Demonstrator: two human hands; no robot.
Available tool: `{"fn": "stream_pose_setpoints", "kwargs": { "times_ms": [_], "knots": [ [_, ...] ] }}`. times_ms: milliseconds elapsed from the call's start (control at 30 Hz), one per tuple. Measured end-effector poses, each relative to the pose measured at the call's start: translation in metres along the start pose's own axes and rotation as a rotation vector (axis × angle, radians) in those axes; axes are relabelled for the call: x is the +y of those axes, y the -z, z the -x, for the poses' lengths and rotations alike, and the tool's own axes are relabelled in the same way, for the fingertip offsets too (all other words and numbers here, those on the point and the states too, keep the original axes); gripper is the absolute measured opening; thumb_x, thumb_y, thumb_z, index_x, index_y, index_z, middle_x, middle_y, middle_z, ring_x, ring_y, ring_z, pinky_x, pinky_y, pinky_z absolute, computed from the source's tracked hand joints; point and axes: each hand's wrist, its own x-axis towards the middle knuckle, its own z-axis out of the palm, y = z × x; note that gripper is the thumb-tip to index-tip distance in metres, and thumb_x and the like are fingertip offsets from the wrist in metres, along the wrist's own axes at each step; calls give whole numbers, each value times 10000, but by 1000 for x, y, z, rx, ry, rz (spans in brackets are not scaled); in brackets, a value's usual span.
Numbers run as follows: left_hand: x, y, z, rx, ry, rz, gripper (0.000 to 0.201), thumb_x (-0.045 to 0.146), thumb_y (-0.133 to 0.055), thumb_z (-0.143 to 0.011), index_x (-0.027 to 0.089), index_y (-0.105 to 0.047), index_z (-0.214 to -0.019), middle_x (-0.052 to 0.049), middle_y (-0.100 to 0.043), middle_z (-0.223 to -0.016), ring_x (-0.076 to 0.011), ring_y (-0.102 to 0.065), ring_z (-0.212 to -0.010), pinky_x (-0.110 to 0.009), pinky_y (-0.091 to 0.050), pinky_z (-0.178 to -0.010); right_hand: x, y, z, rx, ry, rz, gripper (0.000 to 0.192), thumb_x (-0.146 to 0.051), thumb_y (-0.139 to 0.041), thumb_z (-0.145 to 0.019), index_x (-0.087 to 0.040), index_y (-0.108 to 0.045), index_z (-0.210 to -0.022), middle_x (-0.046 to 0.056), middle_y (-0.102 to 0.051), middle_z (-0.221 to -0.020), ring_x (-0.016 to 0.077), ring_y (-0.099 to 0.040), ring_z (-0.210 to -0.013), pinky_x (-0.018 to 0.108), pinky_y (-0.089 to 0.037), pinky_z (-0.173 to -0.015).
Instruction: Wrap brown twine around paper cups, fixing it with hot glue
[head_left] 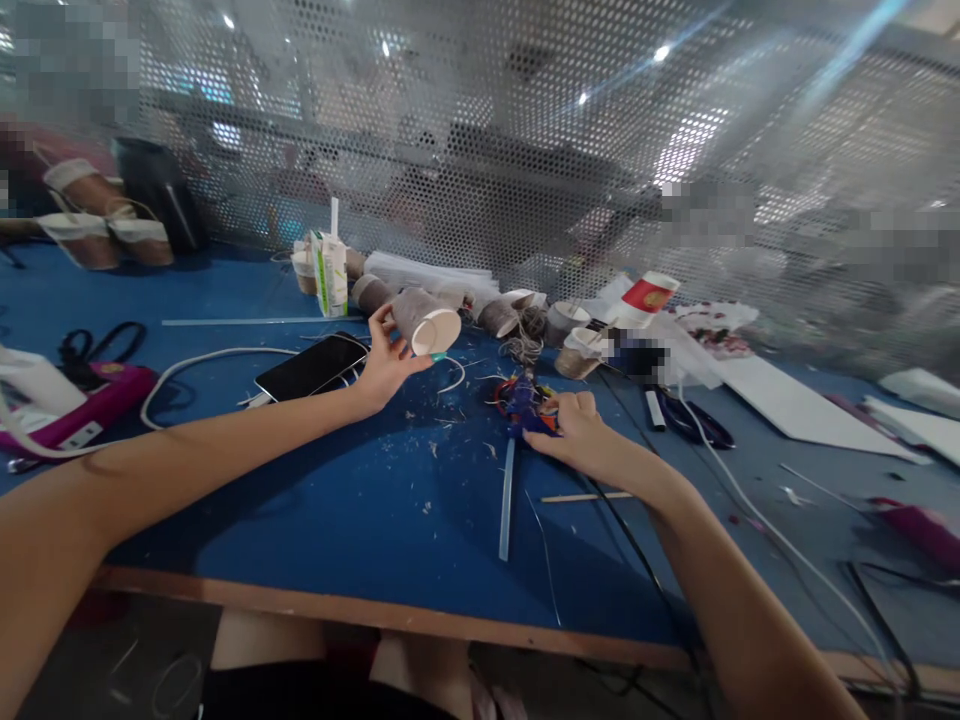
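Paper cup (426, 322) wrapped in grey twine, held tilted above blue table (360, 520), mouth toward camera; wrap looks complete. Left hand (386, 362) grasps cup by its side. Right hand (577, 432) closed on blue glue gun (525, 405), resting on table. Several wrapped cups (499, 316) behind; red-banded cup (649, 295) unwrapped. Phone (311, 366) just left.

My arms are bare from the near edge of the view out to the wrists: no sleeves, no watch, no gloves. My left hand (386, 360) has teal-painted nails, clearest on the thumb. My right hand (577, 430) wears no ring that I can see, though it is too blurred to tell its nail colour. Near me, below the table edge, my knees are bare, with something dark between them, perhaps shorts.
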Motion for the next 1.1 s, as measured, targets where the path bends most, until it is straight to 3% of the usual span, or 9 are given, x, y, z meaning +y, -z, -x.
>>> {"fn": "stream_pose_setpoints", "kwargs": {
  "times_ms": [133, 233, 367, 467, 600, 767, 867, 1000, 1100],
  "knots": [
    [4, 2, 2, -131, 28, 34, 1075, 598, -845, -602, 496, -140, -1407, -60, -381, -1387, -275, -601, -1183, -500, -548, -949, -18, 5, 5, -160, -3, 53, 440, -367, -775, -562, -235, -487, -866, 60, -484, -926, 263, -606, -823, 397, -565, -636],
    [8, 1, 4, -110, 104, 73, 1008, 542, -874, -573, 438, -271, -1374, -70, -420, -1361, -266, -631, -1100, -489, -566, -906, -34, 6, 4, -173, -73, 134, 395, -229, -724, -524, -240, -415, -768, 63, -467, -874, 281, -586, -801, 405, -543, -602],
    [10, -2, 5, -69, 220, 116, 882, 467, -863, -574, 333, -369, -1291, -90, -444, -1358, -270, -634, -1077, -509, -558, -914, -47, 6, -2, -69, -128, 186, 328, -189, -655, -564, -245, -377, -729, 84, -505, -807, 313, -595, -782, 444, -519, -643],
    [13, -3, 6, -98, 241, 103, 860, 442, -852, -584, 310, -363, -1278, -102, -463, -1338, -281, -628, -1084, -513, -562, -906, -49, 8, -6, 116, -175, 146, 271, -249, -647, -618, -243, -405, -740, 112, -565, -833, 315, -613, -749, 461, -509, -642],
    [22, -3, 7, -151, 202, 26, 897, 394, -833, -650, 340, -290, -1362, -124, -379, -1401, -282, -613, -1106, -501, -576, -893, -50, 12, -7, 377, -220, -205, 192, -362, -636, -713, -242, -491, -750, 63, -603, -682, 269, -629, -634, 434, -526, -595],
    [29, -3, 7, -170, 162, -19, 859, 382, -866, -610, 356, -393, -1326, -98, -318, -1426, -292, -555, -1148, -494, -574, -910, -67, 14, 1, 320, -253, -788, 359, -543, -651, -775, -222, -584, -630, -36, -468, -354, 167, -490, -301, 327, -448, -334],
    [32, -5, 8, -114, 162, -8, 875, 307, -869, -592, 353, -368, -1307, -78, -330, -1431, -279, -528, -1191, -502, -537, -980, -79, 12, 6, 366, -187, -878, 376, -529, -756, -692, -208, -590, -591, -45, -488, -339, 140, -467, -259, 285, -422, -271],
    [39, -9, 10, 1, 170, -19, 869, 246, -853, -597, 332, -317, -1275, -76, -310, -1417, -232, -556, -1122, -490, -551, -961, -90, 1, 10, 313, -184, -890, 340, -482, -782, -666, -194, -619, -585, -49, -501, -345, 134, -478, -258, 278, -467, -278],
    [42, -12, 11, 11, 148, 1, 869, 228, -860, -578, 318, -304, -1240, -74, -291, -1397, -233, -543, -1135, -491, -552, -962, -89, -14, 10, 289, -170, -842, 341, -498, -768, -664, -201, -632, -568, -52, -479, -328, 126, -466, -253, 265, -467, -284]
  ]
}}
